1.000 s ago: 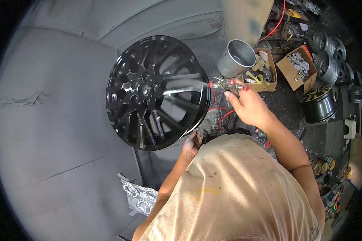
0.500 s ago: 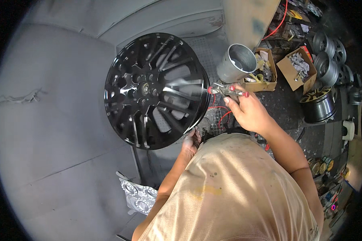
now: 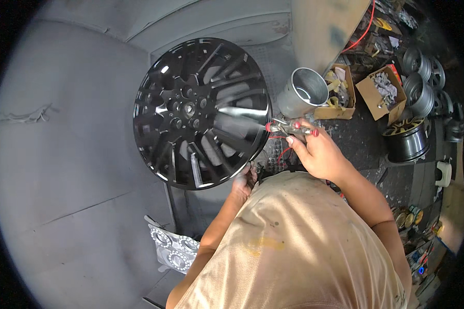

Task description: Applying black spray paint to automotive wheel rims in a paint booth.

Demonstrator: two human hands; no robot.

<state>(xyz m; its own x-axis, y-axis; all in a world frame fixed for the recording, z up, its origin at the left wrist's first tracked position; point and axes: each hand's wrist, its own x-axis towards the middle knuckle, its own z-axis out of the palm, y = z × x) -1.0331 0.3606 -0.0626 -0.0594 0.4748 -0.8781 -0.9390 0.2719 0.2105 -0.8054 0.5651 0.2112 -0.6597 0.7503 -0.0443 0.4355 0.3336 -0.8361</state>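
Note:
A glossy black alloy wheel (image 3: 186, 97) with many spokes lies face up in front of me. My right hand (image 3: 319, 150) is closed around a spray gun (image 3: 292, 127) with red knobs, its nozzle at the wheel's right edge. Pale mist spreads from the nozzle over the spokes. The gun's open silver cup (image 3: 293, 100) stands above it, with some light liquid inside. Below the wheel's lower right edge is my left hand (image 3: 245, 179), fingers curled close to the rim. The wheel hides what they grip, if anything.
Grey panels (image 3: 77, 144) enclose the left side. A perforated, paint-coated plate (image 3: 174, 250) lies by my left forearm. To the right are cardboard boxes (image 3: 374, 98) of scraps, several silver wheels (image 3: 417, 95), a black-and-gold wheel (image 3: 408, 144) and a red hose (image 3: 363, 35).
The wheel has turned, its spokes now lying at other angles. In the picture, the gun and cup sit slightly lower, the cup tilted differently. Mist shows more clearly. My left hand stays by the rim.

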